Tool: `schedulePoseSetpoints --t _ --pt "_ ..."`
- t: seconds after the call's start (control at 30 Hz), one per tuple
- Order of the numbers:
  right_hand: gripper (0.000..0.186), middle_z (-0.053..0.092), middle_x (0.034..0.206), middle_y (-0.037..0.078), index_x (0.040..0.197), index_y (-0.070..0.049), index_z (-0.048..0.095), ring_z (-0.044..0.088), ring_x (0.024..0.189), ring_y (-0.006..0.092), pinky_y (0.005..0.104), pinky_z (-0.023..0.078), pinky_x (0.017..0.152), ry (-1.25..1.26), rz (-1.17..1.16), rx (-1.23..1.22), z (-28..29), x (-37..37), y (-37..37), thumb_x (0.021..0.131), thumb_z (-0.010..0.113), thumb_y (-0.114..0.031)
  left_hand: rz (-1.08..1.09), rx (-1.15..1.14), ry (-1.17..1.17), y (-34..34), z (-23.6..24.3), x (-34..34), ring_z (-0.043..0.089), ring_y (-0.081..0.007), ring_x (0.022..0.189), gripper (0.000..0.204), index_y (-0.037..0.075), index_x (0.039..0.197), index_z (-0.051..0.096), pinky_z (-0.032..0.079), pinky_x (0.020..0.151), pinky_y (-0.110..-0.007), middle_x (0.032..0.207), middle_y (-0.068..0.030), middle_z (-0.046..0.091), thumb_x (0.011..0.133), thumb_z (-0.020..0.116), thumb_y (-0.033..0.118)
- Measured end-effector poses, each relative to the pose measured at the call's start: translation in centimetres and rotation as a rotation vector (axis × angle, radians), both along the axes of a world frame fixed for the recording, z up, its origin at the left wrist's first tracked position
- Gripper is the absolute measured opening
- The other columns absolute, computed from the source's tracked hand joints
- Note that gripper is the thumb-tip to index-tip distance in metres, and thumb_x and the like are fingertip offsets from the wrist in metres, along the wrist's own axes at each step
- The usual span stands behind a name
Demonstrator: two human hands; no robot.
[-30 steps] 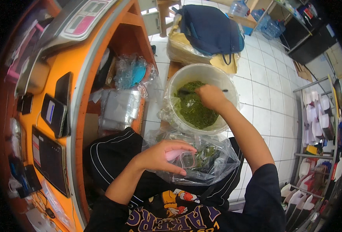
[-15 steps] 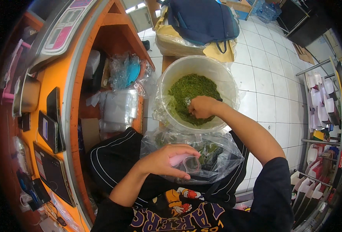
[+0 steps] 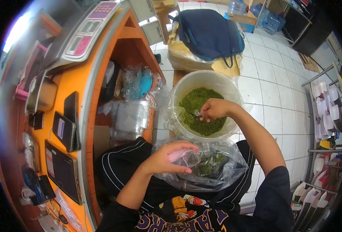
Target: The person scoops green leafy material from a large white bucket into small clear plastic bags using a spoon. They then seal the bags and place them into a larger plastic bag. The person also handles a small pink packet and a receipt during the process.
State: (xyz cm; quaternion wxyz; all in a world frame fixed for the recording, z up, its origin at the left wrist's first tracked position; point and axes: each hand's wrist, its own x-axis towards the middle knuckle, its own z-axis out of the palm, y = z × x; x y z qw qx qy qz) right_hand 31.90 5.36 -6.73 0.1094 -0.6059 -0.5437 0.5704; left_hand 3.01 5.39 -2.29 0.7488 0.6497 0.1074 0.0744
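Note:
A large whitish bucket [image 3: 233, 131] lined with clear plastic stands in front of me, holding chopped dried green leaves [image 3: 202, 96]. Inside it my right hand [image 3: 216, 109] pinches the dark handle of what looks like a spoon [image 3: 197, 116]; its tip is down at the leaves. Over my lap, my left hand [image 3: 171, 157] curls around a small clear plastic cup [image 3: 190, 157], its mouth facing right. Below the bucket a clear plastic bag [image 3: 233, 166] with more green leaves lies across my legs, just beyond the cup.
To the left runs an orange counter [image 3: 68, 154] with phones, a tablet and a scale [image 3: 89, 34]. Its lower shelf holds packs of plastic bags [image 3: 130, 120]. Behind the bucket a dark blue backpack [image 3: 209, 34] rests on a wrapped bundle. A metal rack [image 3: 325, 150] stands at right.
The view has shifted, so the scene sits lower and further right. My right hand has lifted slightly from the leaves, and the spoon's handle shows more. My left hand keeps hold of the cup.

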Motion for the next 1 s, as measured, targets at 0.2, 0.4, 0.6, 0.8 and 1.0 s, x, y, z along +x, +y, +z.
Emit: schedulePoseSetpoints --t 0.2,0.4,0.6,0.8,1.0 --pt "0.022 0.067 0.072 0.005 0.086 -0.002 0.072 0.060 0.069 0.0120 0.0282 0.046 0.069 -0.099 -0.062 0.119 4.2 0.4 -0.5 0.083 0.057 -0.018 0.290 0.071 -0.002 1.5 1.8 0.0 0.053 -0.0161 0.109 0.060 0.001 0.125 0.054 0.045 0.090 -0.031 0.120 -0.0064 0.057 0.071 0.080 0.001" --pt "0.015 0.067 0.081 0.002 0.087 0.000 0.068 0.056 0.066 0.0080 0.0227 0.043 0.059 0.050 -0.337 0.192 8.7 1.8 -1.8 0.085 0.058 -0.011 0.537 0.603 0.113 3.9 2.1 3.2 0.060 -0.0253 0.103 0.056 0.000 0.118 0.057 0.047 0.085 -0.035 0.113 -0.0137 0.061 0.071 0.080 0.019" --pt "0.017 0.067 0.075 0.005 0.086 0.003 0.067 0.058 0.064 0.0110 0.0257 0.047 0.062 -0.104 -0.347 0.418 12.0 0.6 -3.6 0.085 0.060 -0.012 0.638 0.869 0.192 4.3 3.5 6.7 0.060 -0.0327 0.102 0.054 0.000 0.113 0.058 0.047 0.089 -0.038 0.111 -0.0172 0.061 0.069 0.079 0.023" --pt "0.020 0.065 0.066 0.013 0.080 0.001 0.068 0.063 0.061 0.0231 0.0339 0.049 0.061 -0.526 -0.282 0.621 13.9 -1.2 -4.8 0.081 0.063 -0.018 0.679 0.865 0.164 3.6 3.1 8.1 0.059 -0.0327 0.104 0.053 -0.001 0.115 0.058 0.047 0.090 -0.038 0.110 -0.0180 0.061 0.070 0.077 0.020" --pt "0.019 0.065 0.069 0.018 0.078 0.000 0.068 0.065 0.065 0.0328 0.0406 0.051 0.064 -0.686 -0.255 0.634 15.5 -2.7 -5.3 0.079 0.063 -0.018 0.687 0.863 0.147 2.9 3.1 8.7 0.058 -0.0350 0.105 0.056 0.001 0.120 0.055 0.047 0.089 -0.039 0.113 -0.0187 0.059 0.071 0.074 0.018"
